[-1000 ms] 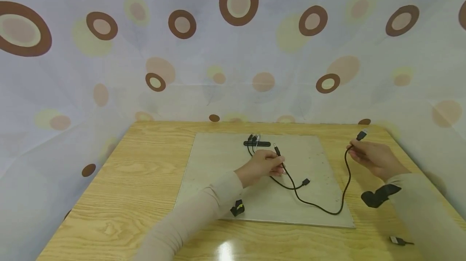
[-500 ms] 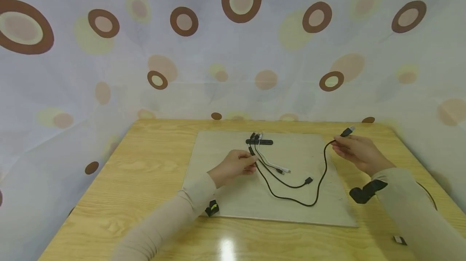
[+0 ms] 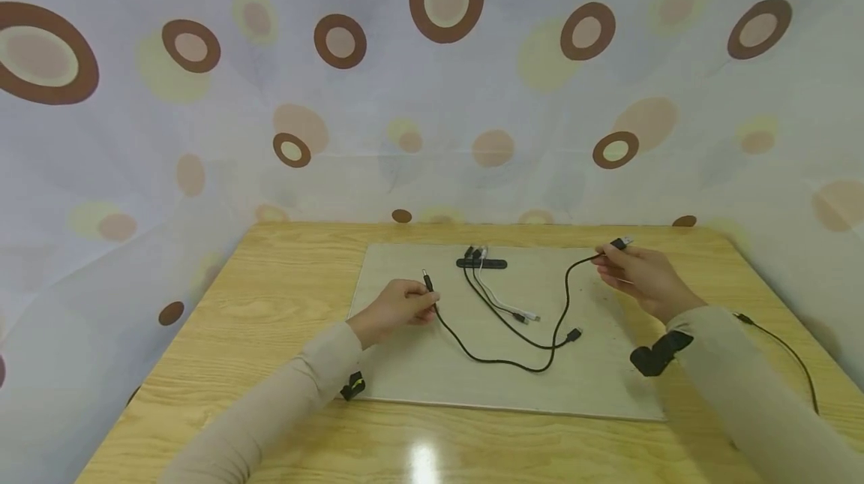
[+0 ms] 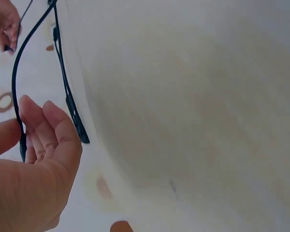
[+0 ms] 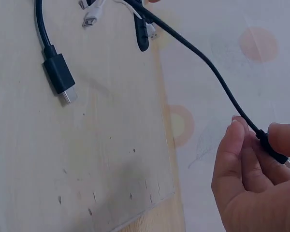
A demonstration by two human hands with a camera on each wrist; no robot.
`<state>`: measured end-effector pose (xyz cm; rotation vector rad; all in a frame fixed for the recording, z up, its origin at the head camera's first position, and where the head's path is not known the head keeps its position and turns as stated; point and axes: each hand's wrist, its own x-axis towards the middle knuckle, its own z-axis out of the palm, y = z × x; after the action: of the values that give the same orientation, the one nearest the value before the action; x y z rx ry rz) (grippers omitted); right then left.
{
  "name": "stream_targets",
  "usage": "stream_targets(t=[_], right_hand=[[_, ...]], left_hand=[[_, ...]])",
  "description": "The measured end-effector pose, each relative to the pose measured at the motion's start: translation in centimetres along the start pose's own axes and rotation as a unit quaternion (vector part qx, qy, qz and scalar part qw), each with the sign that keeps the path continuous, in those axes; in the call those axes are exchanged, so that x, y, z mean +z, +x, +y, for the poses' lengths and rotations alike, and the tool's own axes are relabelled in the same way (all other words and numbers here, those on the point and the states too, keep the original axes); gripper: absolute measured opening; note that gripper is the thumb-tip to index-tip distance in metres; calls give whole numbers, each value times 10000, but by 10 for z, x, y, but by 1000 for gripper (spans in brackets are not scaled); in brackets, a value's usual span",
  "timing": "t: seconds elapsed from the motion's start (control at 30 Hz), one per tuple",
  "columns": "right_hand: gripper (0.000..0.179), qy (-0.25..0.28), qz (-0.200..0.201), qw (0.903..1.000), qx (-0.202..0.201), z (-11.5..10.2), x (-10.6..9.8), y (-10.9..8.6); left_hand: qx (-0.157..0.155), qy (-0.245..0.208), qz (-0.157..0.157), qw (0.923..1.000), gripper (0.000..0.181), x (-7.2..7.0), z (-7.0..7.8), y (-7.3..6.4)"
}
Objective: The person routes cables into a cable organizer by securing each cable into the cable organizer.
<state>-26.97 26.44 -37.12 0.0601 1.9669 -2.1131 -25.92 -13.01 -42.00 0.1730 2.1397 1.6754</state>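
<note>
A black USB cable (image 3: pixel 499 361) hangs in a loose curve between my two hands, low over the pale board (image 3: pixel 398 364). My left hand (image 3: pixel 397 305) pinches it just below a slim plug with a narrow metal tip (image 3: pixel 427 281). On the far side, my right hand (image 3: pixel 641 279) holds the larger USB plug (image 3: pixel 619 243) between thumb and fingers, metal end outward, as the right wrist view also shows. A second black cable's plug (image 5: pixel 59 75) lies on the board. In the head view the held cable crosses this second cable near its plug.
A black cable holder strip (image 3: pixel 498 264) at the board's back has several cable ends in it, including a white cable (image 3: pixel 502 302). Another black cable (image 3: pixel 786 345) lies on the wooden table (image 3: pixel 270 304) at right, partly behind the right sleeve. A patterned cloth (image 3: pixel 378 184) hangs behind.
My left hand has moved left with the slim plug, passing the holder strip. My right hand has also shifted left with the USB plug. The white cable and the right-hand table cable now show more.
</note>
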Motion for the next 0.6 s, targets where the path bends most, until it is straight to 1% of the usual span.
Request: stream_targets(t=[0.1,0.2,0.3,0.4,0.53,0.6], right_hand=[[10,-11,66,9999,-147,3,9,6],[16,-142,167,9994,-272,5,16,11],[21,-393,172,9985,-331,7,24,15],[25,-672,167,9971,-320,9,31,19],[41,-1193,271,9917,-408,12,39,24],[49,-1443,365,9876,-496,13,44,26]], left_hand=[[-73,130,78,9999,28,-10,-1,-2],[-181,183,150,9996,27,-16,-1,-2],[-259,227,252,9991,26,-21,0,-4],[-184,453,377,9981,25,-25,0,-5],[-1,885,564,9945,26,-32,0,-6],[-15,1020,603,9930,26,-36,0,-6]])
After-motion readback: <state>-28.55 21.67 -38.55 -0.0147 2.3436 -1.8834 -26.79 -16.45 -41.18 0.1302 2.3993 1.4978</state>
